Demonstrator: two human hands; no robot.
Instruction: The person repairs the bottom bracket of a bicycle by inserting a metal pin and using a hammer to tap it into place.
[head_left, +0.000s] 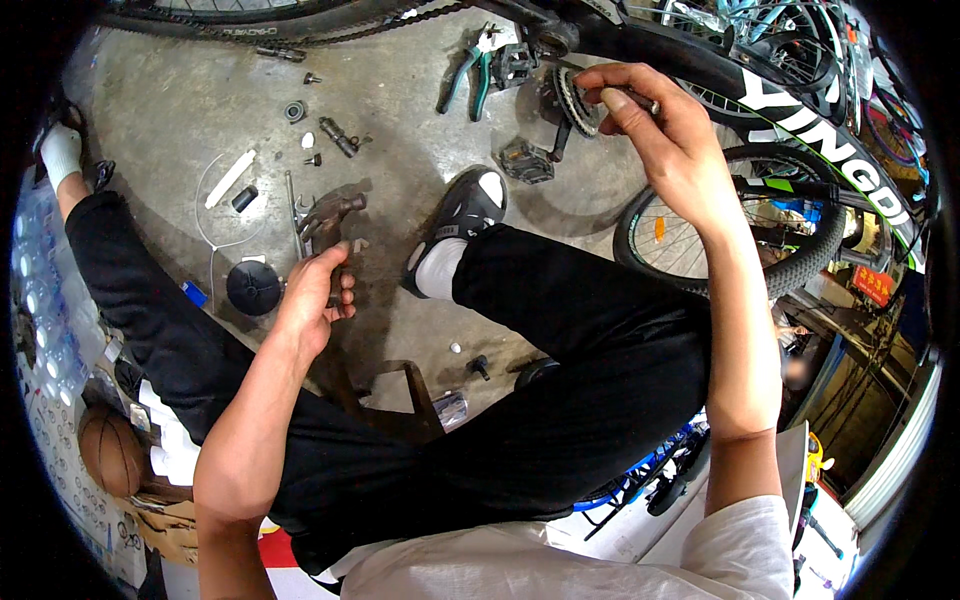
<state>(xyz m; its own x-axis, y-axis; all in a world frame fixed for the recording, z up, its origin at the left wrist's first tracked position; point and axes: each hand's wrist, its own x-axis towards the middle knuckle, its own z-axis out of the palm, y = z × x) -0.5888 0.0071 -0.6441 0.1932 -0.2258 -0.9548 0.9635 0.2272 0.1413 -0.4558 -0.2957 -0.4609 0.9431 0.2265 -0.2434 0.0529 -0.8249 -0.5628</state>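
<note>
My left hand (pixel 322 290) grips a hammer (pixel 335 208), its metal head beyond my fingers. At upper right, my right hand (pixel 650 120) pinches a short metal tool (pixel 648 102) at the crankset's toothed chainring (pixel 568 92) on a black bicycle frame (pixel 660 50). Two black pedals (pixel 526 158) sit by the crank, one above and one below. Green-handled pliers (pixel 480 85) lie on the floor left of the upper pedal. The tool's far end is hidden by my fingers.
The concrete floor (pixel 390 120) holds small parts (pixel 340 135), a wrench (pixel 295 205), a white tube (pixel 230 178), a cable and a black disc (pixel 254 288). A basketball (pixel 108 450) lies lower left; bicycle wheels (pixel 640 245) crowd the right. My legs in black trousers span the middle.
</note>
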